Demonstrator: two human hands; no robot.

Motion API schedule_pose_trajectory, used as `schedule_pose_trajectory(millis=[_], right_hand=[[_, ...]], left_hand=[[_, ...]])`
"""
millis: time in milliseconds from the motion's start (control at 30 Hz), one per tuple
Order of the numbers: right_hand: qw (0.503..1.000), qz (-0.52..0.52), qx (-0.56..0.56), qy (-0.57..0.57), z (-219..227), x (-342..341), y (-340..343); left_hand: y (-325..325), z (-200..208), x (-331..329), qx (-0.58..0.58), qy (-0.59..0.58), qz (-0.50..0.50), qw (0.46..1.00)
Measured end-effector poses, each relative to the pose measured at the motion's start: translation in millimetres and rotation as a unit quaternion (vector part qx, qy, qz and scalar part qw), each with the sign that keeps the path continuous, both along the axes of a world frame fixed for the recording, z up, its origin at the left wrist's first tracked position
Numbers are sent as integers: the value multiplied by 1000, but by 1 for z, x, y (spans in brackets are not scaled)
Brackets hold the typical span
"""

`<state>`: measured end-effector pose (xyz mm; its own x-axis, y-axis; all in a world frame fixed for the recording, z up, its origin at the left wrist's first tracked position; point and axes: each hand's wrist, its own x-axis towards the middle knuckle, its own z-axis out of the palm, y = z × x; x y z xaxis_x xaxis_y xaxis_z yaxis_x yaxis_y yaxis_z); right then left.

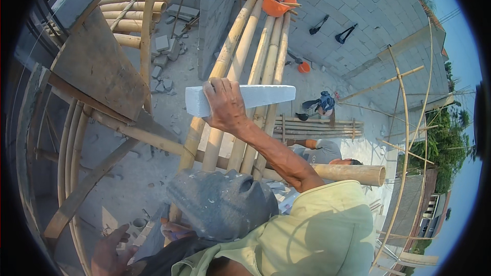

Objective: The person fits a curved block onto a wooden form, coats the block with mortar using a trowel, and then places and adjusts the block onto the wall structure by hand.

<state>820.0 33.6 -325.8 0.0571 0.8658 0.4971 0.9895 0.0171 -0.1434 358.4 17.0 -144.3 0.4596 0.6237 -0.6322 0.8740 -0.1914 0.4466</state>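
My right hand (225,105) grips a whitish lightweight concrete block (268,96) near its left end, with fingers bent over the top edge. The block is held level above bamboo poles (250,66), its longer part sticking out to the right. That arm comes from the lower right in a pale green sleeve (327,225). My left hand (113,251) is low at the left, fingers apart, nothing seen in it; its forearm is mostly in shadow. Between the arms bulges dark grey, white-specked cloth (220,207); I cannot tell what it covers.
An orange bucket (279,1) stands at the far end of the poles. A thick bamboo pole (353,174) crosses at the right, where a person in a grey shirt (325,154) is below. A wooden board (99,69) leans left; broken blocks (163,61) litter the ground.
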Motion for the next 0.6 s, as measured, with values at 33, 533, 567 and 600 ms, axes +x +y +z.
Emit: schedule_pose_trajectory(millis=[33, 533, 567, 600], right_hand=[[999, 18, -46, -6, -17, -12, 3], [961, 166, -218, -48, -147, -84, 21], [963, 169, -202, -58, -149, -90, 20], [958, 173, -215, -72, -151, -92, 21]], left_hand=[[1, -1, 1, 2, 4, -3, 1000], [-39, 52, -45, 222, -13, 209, 952], [-58, 48, -58, 266, -30, 257, 928], [-80, 39, -74, 314, -51, 292, 902]])
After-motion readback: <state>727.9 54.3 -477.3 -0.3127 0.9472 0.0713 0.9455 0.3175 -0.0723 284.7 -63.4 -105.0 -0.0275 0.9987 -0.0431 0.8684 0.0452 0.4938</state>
